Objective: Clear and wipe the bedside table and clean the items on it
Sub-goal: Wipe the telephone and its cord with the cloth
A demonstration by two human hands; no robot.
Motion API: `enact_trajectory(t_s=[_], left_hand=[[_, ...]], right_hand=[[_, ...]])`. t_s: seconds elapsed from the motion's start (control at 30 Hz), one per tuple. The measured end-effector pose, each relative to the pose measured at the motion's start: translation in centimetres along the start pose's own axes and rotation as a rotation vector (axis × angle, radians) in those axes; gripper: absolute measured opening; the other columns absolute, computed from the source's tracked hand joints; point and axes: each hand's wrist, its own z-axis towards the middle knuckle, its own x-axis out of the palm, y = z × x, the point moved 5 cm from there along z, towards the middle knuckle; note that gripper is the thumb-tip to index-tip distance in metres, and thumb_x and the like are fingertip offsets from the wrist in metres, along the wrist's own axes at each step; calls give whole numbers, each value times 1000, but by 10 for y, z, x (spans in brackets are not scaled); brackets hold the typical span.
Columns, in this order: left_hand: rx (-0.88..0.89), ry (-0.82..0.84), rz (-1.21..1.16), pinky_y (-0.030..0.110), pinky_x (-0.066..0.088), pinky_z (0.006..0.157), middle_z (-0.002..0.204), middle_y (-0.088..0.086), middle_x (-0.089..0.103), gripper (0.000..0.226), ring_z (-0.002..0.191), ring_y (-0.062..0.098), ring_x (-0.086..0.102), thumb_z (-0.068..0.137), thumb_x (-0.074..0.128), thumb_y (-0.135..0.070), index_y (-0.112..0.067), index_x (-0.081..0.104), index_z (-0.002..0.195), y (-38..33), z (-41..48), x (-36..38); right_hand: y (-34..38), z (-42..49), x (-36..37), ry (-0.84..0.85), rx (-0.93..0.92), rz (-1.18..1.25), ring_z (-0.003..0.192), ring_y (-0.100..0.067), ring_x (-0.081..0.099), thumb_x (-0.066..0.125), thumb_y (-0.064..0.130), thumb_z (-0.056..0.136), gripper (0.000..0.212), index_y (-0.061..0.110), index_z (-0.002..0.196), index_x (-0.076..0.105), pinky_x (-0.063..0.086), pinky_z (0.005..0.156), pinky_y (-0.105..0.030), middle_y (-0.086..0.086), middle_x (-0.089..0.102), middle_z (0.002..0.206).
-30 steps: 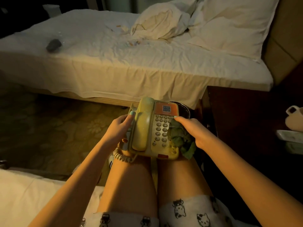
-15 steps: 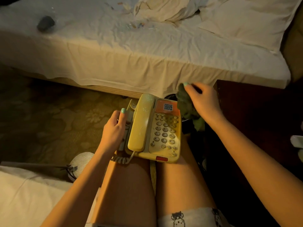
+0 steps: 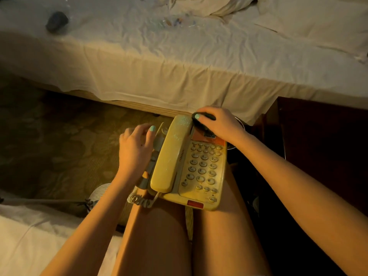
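A yellowed corded telephone [image 3: 199, 170] with a handset on its cradle and an orange label lies on my knees. My left hand [image 3: 135, 150] holds the phone's left side, thumb near the cradle. My right hand [image 3: 221, 124] grips a dark green cloth [image 3: 201, 121] and presses it on the phone's top edge, beside the handset's earpiece. Most of the cloth is hidden under the hand. The coiled cord [image 3: 139, 200] hangs at the phone's lower left. The dark wooden bedside table [image 3: 318, 140] stands to the right.
A bed with white sheets [image 3: 179, 62] runs across the top, with small scraps [image 3: 171, 21] and a dark object [image 3: 56, 20] lying on it. Patterned carpet [image 3: 59, 146] covers the floor at left. A white bedcover [image 3: 29, 236] fills the lower left.
My right hand lifted the cloth off the keypad's right side, carried it above the phone, and now presses it on the phone's top edge. The view has tilted downward.
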Motion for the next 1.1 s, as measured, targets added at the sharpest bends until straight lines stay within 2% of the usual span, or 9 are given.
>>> enact_trajectory(t_s=[0.1, 0.23, 0.37, 0.57, 0.73, 0.83, 0.97, 1.03, 1.1], left_hand=[[-81, 222, -203, 38, 43, 99, 129, 7, 57, 42, 121, 24, 53, 104, 37, -36, -16, 48, 139, -8, 11, 18], [-96, 300, -282, 44, 44, 99, 119, 4, 61, 37, 114, 24, 57, 105, 32, -36, -19, 54, 130, -13, 13, 25], [-68, 275, -241, 35, 41, 97, 130, 4, 59, 42, 120, 19, 53, 105, 33, -35, -17, 49, 139, -10, 13, 29], [-21, 257, -198, 35, 45, 93, 132, 4, 60, 41, 115, 15, 55, 104, 36, -36, -22, 47, 141, -6, 11, 29], [-14, 245, -185, 34, 47, 89, 128, 5, 61, 43, 101, 12, 58, 104, 35, -37, -22, 47, 143, -5, 11, 26], [-12, 248, -196, 38, 47, 94, 130, 6, 61, 45, 114, 18, 57, 104, 35, -39, -21, 47, 143, -3, 9, 24], [9, 248, -209, 34, 46, 86, 129, 6, 61, 44, 102, 14, 58, 104, 35, -38, -20, 46, 143, -5, 4, 22], [14, 245, -221, 37, 48, 86, 127, 6, 63, 44, 98, 19, 60, 104, 36, -38, -21, 46, 143, -6, 2, 21], [13, 246, -236, 42, 50, 87, 124, 7, 65, 45, 101, 28, 64, 104, 36, -40, -21, 46, 143, -5, 1, 22]], right_hand=[[2, -3, 2, -14, -41, -30, 106, -11, 57, 55, 37, 93, 28, 29, 117, 66, 47, 90, -33, 5, 64, 116], [1, -9, 1, -44, -70, -75, 106, -12, 58, 55, 34, 93, 29, 25, 117, 66, 47, 90, -36, 6, 64, 116], [5, -17, 1, -51, -94, -89, 105, -9, 57, 55, 31, 94, 28, 23, 119, 66, 46, 88, -31, 9, 61, 117], [8, -37, 6, -33, -109, -108, 115, -10, 53, 53, 28, 96, 31, 18, 123, 63, 43, 95, -29, 6, 56, 127], [9, -56, 12, 1, -81, -87, 143, -11, 25, 51, 26, 97, 34, 13, 128, 60, 25, 109, -26, 0, 49, 142], [13, -71, 15, 10, -95, -63, 144, -13, 23, 51, 26, 97, 35, 13, 129, 59, 22, 112, -28, -1, 48, 143], [23, -92, 16, 40, -140, -80, 143, -9, 21, 52, 25, 97, 35, 14, 130, 58, 22, 115, -29, -1, 46, 145], [27, -99, 13, 101, -161, -28, 140, -3, 22, 53, 20, 97, 33, 15, 129, 58, 20, 115, -25, 0, 47, 143], [27, -99, 4, 111, -162, 71, 134, 1, 30, 53, 15, 96, 31, 16, 126, 59, 25, 113, -24, 4, 51, 136]])
